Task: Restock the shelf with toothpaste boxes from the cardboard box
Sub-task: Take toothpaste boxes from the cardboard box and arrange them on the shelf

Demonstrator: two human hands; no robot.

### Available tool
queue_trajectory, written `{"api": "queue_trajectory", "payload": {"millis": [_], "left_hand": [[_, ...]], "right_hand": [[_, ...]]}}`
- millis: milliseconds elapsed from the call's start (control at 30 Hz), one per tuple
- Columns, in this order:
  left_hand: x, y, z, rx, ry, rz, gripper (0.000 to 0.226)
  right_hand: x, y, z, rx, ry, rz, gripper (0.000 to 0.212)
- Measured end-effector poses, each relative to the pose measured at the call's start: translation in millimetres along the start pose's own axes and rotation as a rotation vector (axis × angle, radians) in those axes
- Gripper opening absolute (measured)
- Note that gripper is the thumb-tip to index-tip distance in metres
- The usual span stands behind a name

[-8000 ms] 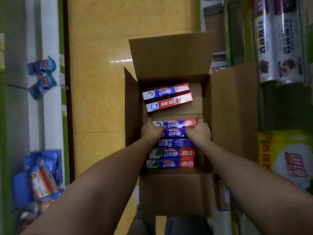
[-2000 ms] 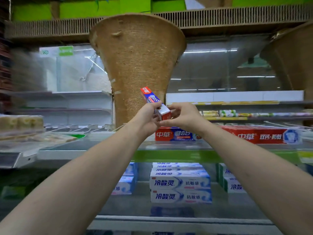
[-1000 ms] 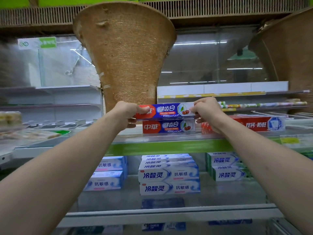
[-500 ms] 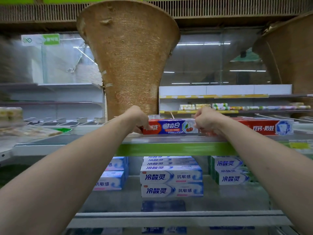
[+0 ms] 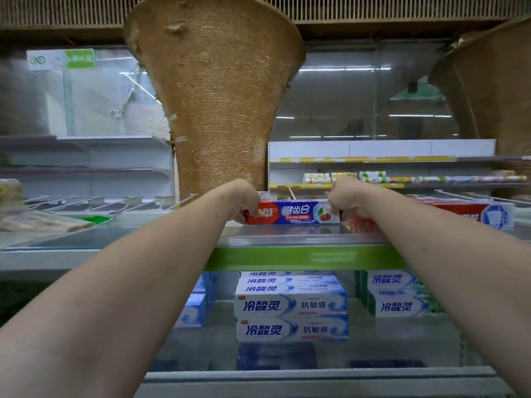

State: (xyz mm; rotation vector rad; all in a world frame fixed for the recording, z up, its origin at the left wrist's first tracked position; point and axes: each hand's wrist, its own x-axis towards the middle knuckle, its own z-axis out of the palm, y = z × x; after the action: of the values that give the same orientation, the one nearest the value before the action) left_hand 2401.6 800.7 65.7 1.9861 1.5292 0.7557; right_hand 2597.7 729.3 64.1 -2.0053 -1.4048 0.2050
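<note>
The left hand [image 5: 245, 201] curls round the red left end of the long blue-and-red cardboard toothpaste box [image 5: 293, 212]; the box lies lengthwise and seems to rest on the upper glass shelf with the green front strip [image 5: 287, 258], near its front edge; the right hand [image 5: 346, 198] grips the right end likewise, knuckles up, just beside a long red toothpaste box [image 5: 459, 214] further right; the carton is probably light, stiff yet crushable, with a slick printed skin, so a gentle hold at both ends suits it; below, white-and-blue boxes [image 5: 290, 305] sit stacked.
</note>
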Motion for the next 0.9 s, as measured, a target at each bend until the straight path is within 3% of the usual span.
{"api": "queue_trajectory", "payload": {"millis": [267,667,900], "left_hand": [[22,3,4,-0.014,-0.13,0.002,0.034],[21,4,0,-0.073,-0.207,0.042,0.034],[20,4,2,-0.06,-0.209,0.049,0.038]], "right_hand": [[13,0,-2,0.048,-0.069,-0.007,0.046],[20,4,0,-0.041,-0.016,-0.047,0.049],[24,12,-4,-0.014,-0.083,-0.051,0.044]]}}
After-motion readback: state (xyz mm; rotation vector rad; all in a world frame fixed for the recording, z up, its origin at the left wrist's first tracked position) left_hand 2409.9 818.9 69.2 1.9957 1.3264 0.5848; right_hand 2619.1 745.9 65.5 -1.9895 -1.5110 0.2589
